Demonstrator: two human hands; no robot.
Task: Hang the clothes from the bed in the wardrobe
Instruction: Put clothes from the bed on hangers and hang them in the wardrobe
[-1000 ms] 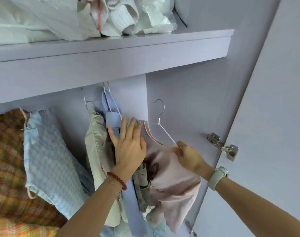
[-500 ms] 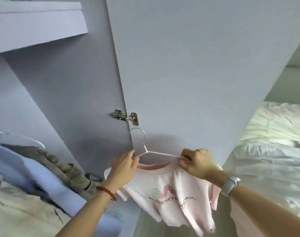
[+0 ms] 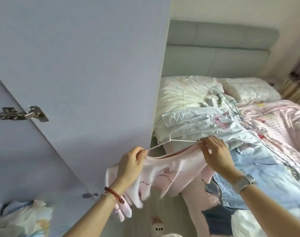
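Observation:
A pale pink T-shirt [image 3: 164,175] with a red print hangs on a thin white wire hanger [image 3: 170,139]. My left hand [image 3: 130,166] grips the shirt's left shoulder and that end of the hanger. My right hand [image 3: 215,154] pinches the right shoulder and the other hanger end. The shirt is held in the air between the open lilac wardrobe door [image 3: 81,69] and the bed [image 3: 273,120]. On the bed lie more clothes: a light floral garment [image 3: 205,124], light blue denim [image 3: 258,170], and several loose wire hangers [image 3: 231,103].
The wardrobe door's edge stands just left of the hanger, with metal hinges [image 3: 24,114] on its inner side. A grey padded headboard [image 3: 214,53] backs the bed. Pillows [image 3: 181,94] lie at its head. Folded floral fabric [image 3: 21,218] sits low at the left. Slippers [image 3: 157,226] rest on the floor.
The view has swung right, from the wardrobe rail to the door and bed. The pink shirt on its hanger came away from the rail, and both hands now hold it by the shoulders.

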